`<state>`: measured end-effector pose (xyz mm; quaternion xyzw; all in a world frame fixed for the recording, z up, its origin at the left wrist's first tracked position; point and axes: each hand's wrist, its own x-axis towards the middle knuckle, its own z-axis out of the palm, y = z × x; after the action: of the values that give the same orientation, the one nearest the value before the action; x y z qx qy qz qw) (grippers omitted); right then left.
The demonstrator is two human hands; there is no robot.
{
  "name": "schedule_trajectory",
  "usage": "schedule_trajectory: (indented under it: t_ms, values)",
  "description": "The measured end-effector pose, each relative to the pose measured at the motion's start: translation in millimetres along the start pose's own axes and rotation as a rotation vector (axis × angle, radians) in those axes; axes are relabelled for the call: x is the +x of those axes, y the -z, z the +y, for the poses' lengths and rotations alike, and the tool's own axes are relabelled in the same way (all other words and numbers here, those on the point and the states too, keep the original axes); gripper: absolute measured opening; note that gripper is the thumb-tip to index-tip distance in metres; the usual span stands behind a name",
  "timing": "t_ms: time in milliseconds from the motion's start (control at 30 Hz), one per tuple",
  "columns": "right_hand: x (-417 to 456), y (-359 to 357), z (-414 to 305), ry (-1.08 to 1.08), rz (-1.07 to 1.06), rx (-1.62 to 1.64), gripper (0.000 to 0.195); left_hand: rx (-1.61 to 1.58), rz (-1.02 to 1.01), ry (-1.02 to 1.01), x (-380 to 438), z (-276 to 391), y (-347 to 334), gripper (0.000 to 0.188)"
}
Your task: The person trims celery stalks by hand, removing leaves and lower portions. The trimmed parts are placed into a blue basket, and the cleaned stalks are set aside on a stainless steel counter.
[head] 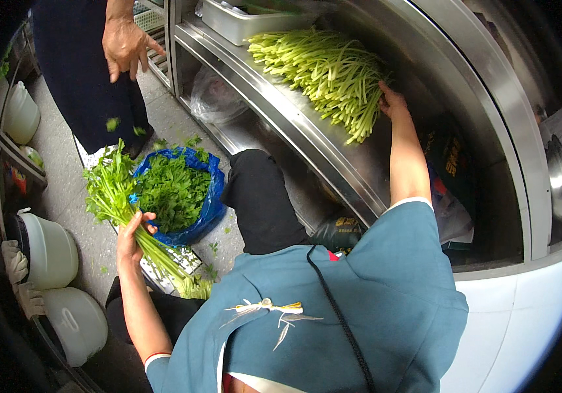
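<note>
My left hand [132, 238] is closed around a leafy bunch of celery [113, 189], thin like Chinese celery. Its leaves point away from me and its stalk ends point back towards my lap. Beside it, a blue plastic bag [214, 196] stands wide-mouthed on the floor, full of loose green leaves [175, 191]. Out to the right, my right hand [393, 99] grips stalks at the near right end of a large pile of leafless celery stalks [320, 73]. That pile lies on a stainless steel shelf [305, 105]. Some of my right fingers are hidden by the stalks.
Another person's hand [126, 46] hangs at the upper left, above dark trousers [79, 73]. Loose leaf bits [112, 124] look airborne nearby. White plastic tubs [52, 250] line the left side. A metal tray [241, 22] and a clear plastic bag [217, 96] are by the shelf.
</note>
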<state>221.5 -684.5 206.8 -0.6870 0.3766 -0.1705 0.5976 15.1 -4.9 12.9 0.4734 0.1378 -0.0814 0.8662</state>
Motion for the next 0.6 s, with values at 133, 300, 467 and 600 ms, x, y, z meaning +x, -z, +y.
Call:
schedule_trajectory:
  t_ms: [133,300,467,600]
  values:
    - [-8.2,12.1,-0.8,-0.006,0.177,0.035,0.050,-0.007,0.000,-0.005,-1.8,0.6,0.2,0.018]
    - [-22.9,17.2,7.1,0.088,0.145,0.059,0.040,-0.003,0.005,-0.009,-3.2,1.8,3.2,0.018]
    - [-12.3,4.1,36.3,0.463,0.124,-0.449,0.036,0.025,0.005,-0.001,-5.0,0.7,-0.2,0.019]
    - [-22.2,-18.3,43.1,0.598,0.251,-0.900,0.042,0.034,0.012,-0.001,-10.4,2.3,-5.0,0.019]
